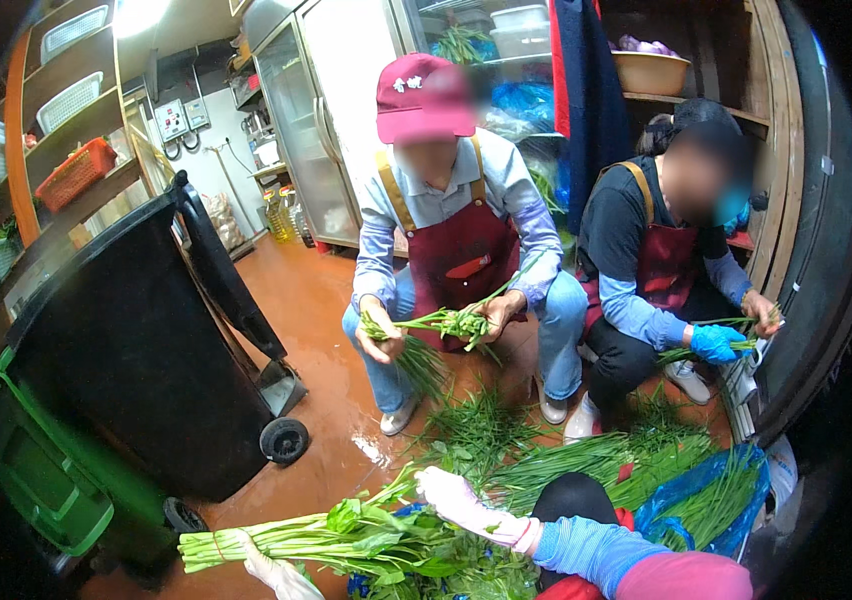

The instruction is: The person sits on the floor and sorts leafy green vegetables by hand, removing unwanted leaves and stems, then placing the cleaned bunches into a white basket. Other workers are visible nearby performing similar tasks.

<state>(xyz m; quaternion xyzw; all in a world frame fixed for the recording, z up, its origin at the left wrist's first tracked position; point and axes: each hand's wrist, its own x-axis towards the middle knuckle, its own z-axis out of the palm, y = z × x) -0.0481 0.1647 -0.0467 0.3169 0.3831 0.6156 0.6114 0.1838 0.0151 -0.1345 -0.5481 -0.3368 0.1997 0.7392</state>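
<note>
My left hand (281, 574), in a pale glove, is closed around a bundle of long-stemmed leafy greens (291, 535) at the lower middle. The stalk ends point left, with a thin red band around them; the leaves spread to the right. My right hand (461, 500), in a pale pinkish glove, is above the leafy end, its fingers closed at a green stalk (401, 484). Just how the fingertips meet the stalk is too small to make out. More loose leafy greens (491, 575) lie beneath my right forearm.
Two co-workers sit opposite, holding greens (446, 322) and thin stalks (736, 345). Long chives (566, 470) lie on the wet floor (331, 400) beside a blue plastic bag (666, 500). Left are a black wheeled bin (146, 350) and a green bin (56, 480).
</note>
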